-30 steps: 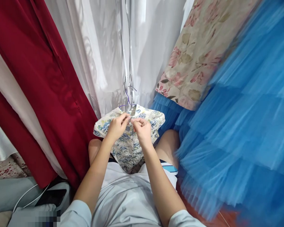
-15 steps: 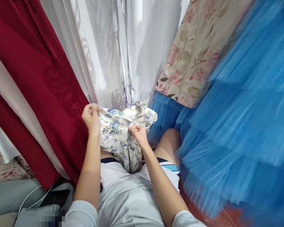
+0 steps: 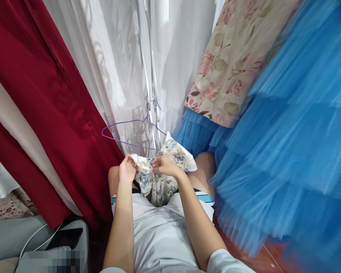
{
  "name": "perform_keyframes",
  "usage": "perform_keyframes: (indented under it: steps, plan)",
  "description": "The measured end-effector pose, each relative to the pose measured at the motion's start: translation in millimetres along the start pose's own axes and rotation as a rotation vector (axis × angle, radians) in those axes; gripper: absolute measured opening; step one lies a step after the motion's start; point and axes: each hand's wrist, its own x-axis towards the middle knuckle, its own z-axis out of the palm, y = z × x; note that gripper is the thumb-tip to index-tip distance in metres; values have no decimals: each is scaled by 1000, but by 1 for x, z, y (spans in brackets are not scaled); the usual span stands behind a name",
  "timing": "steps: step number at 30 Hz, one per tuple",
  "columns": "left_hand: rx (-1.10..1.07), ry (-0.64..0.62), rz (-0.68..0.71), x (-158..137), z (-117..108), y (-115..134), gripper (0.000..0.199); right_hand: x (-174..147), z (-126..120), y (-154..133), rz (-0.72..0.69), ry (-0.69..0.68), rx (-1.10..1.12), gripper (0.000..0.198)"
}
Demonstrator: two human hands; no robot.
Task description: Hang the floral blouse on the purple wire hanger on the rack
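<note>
A white floral shirt [image 3: 182, 153] with blue and yellow flowers hangs low between my knees. Its right side still sits on one arm of a purple wire hanger [image 3: 122, 122], while the hanger's left arm is bare. My left hand [image 3: 127, 170] is closed on the cloth at the shirt's upper left edge. Near the middle of the shirt, my right hand [image 3: 167, 167] pinches the fabric with bent fingers. The hanger's hook hangs on a white metal bar [image 3: 152, 83] in front of me.
Dark red cloth [image 3: 74, 125] hangs on the left, with white sheer cloth [image 3: 179, 49] behind the bar. To the right are a pink-flowered garment [image 3: 216, 83] and blue layered tulle [image 3: 278, 151]. A black phone [image 3: 65, 238] and white cable lie at lower left.
The shirt's left side has come off the hanger, baring the hanger's left arm. My left hand has moved down and right with the cloth; my right hand has lowered slightly.
</note>
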Motion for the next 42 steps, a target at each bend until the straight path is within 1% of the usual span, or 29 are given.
perform_keyframes:
  steps: [1,2,3,4,5,6,7,8,9,10,11,12,14,15,16,18,21,22,24,26,27,28,31,33,35,37,40,42]
  plan:
    - [73,-79,25,-10,13,0,12,-1,-1,0,-42,-19,-14,36]
    - [184,-172,84,-20,27,0,11,-3,-1,-2,-93,-54,-11,41]
    - [331,-253,154,-31,39,2,13,-4,0,-5,-138,-95,7,37]
    - [476,-331,216,-41,50,4,16,-6,2,-9,-168,-126,40,28]
    - [597,-390,273,-49,59,6,19,-8,4,-15,-185,-141,85,20]
    - [687,-426,327,-56,65,8,22,-10,6,-20,-191,-138,141,19]
    - [742,-450,373,-61,69,10,27,-13,6,-26,-190,-124,209,19]
    - [770,-469,406,-64,69,12,38,-17,5,-32,-183,-114,282,19]
    - [780,-498,408,-65,68,13,53,-22,2,-38,-170,-126,350,19]
    - [782,-551,363,-66,66,12,69,-27,-2,-42,-150,-153,408,19]
    - [780,-629,274,-65,61,10,79,-33,-8,-46,-123,-189,450,22]
    - [777,-721,154,-64,56,7,83,-39,-15,-49,-96,-221,470,23]
    - [781,-883,-86,-62,45,-4,74,-51,-32,-50,-62,-246,461,23]
    - [808,-927,-163,-61,38,-11,67,-57,-43,-49,-62,-217,448,22]
    - [862,-940,-195,-59,32,-17,60,-61,-55,-46,-71,-167,433,21]
    - [1047,-897,-161,-55,19,-25,48,-67,-82,-38,-93,-25,410,16]
    - [1305,-777,24,-47,9,-20,43,-59,-128,-19,-78,203,380,9]
    - [1346,-754,91,-44,9,-15,42,-50,-142,-13,-70,281,349,8]
    - [1378,-710,223,-41,16,-2,38,-25,-165,-3,-83,444,272,16]
    - [1385,-665,344,-40,29,12,35,7,-175,2,-61,530,271,16]
    - [1380,-642,397,-40,35,18,33,23,-175,3,-43,525,309,14]
    - [1369,-616,445,-39,42,24,32,37,-171,2,-17,477,354,11]
    - [1321,-527,548,-33,50,45,29,63,-152,-3,98,227,453,17]
    - [1313,-456,591,-25,45,63,29,65,-141,-7,139,77,534,21]
    - [1332,-433,599,-13,31,84,29,59,-138,-9,120,2,623,25]
    - [1400,-501,550,0,11,104,29,50,-143,-13,85,-48,663,29]
    - [1581,-677,453,26,-20,125,27,40,-154,-21,105,-128,619,34]
    - [1687,-736,472,46,-35,133,24,37,-160,-27,130,-136,571,36]
